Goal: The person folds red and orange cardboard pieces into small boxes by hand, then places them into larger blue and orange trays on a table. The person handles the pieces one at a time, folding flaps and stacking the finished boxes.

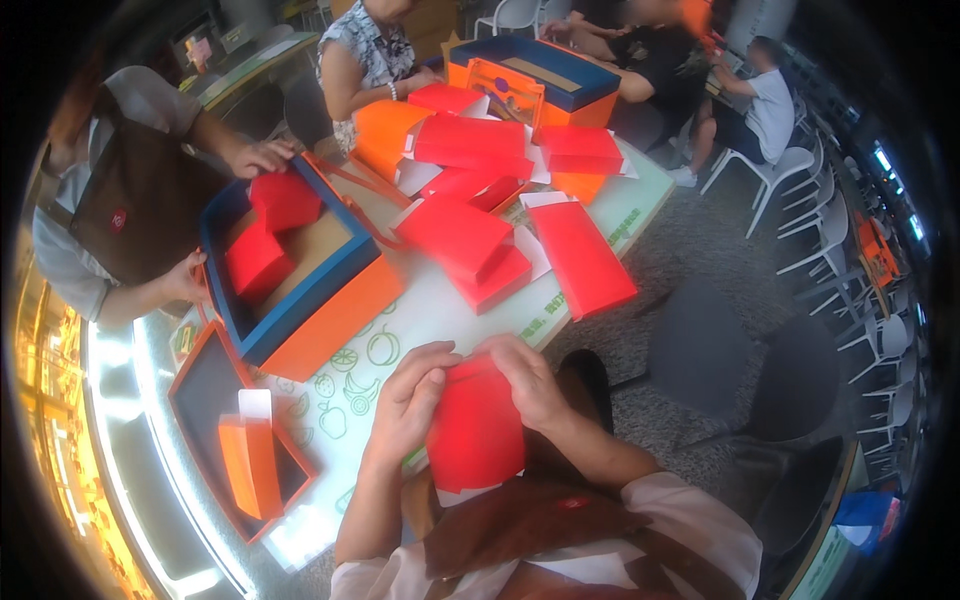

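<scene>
Close to my body I hold a red paper box [476, 425], its white flap showing at the lower end. My left hand [408, 400] grips its left side near the top. Around the upper right edge curls my right hand [522, 378]. Both hands press on the box's far end, and some fingertips are hidden behind it. Just beyond my hands, on the table, lie a long red box [580, 258] and a stack of red boxes [455, 235], several with white flaps sticking out.
At the left a co-worker [130, 190] holds a blue-rimmed orange box [330, 318] with red pieces inside. An orange lid [290, 465] holds a small orange carton [250, 465]. Another large orange box [590, 100] stands at the table's [375, 350] far end. Grey chairs [695, 345] stand at right.
</scene>
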`<state>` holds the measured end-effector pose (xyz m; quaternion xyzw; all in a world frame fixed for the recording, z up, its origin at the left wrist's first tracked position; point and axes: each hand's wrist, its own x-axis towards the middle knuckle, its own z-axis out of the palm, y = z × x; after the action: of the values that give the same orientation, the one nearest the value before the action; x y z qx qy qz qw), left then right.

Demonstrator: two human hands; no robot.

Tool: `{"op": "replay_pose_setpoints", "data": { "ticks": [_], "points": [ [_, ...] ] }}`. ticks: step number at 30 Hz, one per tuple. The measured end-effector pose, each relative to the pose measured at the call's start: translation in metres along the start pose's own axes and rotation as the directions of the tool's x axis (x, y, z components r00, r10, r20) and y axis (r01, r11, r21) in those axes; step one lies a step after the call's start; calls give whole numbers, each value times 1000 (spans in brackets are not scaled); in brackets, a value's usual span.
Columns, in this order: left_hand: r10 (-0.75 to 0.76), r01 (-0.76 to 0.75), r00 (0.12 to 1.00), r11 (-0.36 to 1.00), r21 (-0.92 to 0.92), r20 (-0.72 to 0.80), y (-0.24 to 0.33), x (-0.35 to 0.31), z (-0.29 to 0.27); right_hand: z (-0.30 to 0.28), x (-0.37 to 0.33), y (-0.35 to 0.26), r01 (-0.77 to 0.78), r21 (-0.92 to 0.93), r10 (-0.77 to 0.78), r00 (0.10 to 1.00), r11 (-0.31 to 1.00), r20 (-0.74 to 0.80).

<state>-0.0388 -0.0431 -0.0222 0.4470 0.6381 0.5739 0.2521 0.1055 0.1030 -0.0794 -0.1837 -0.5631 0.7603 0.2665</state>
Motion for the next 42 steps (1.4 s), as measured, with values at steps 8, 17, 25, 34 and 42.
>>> {"op": "replay_pose_setpoints", "data": {
  "ticks": [8,17,25,34,42],
  "points": [
    [53,-55,995,998,21,79,4,-2,-2,2,0,-5,-6,-10,6,1000,1000,-26],
    [33,-55,992,982,182,122,9,-5,-3,4,-3,-2,-10,59,12,999,998,-31],
    [39,-63,995,960,273,93,6,-3,0,-1,1,-2,-28,63,29,999,998,-16],
    [129,-79,983,939,335,-129,-4,-5,17,-2,8,-1,26,-39,-29,998,999,-64],
    [94,-46,990,920,388,-105,0,-4,17,1,9,-15,74,-164,-81,996,984,-34]
  ]
}}
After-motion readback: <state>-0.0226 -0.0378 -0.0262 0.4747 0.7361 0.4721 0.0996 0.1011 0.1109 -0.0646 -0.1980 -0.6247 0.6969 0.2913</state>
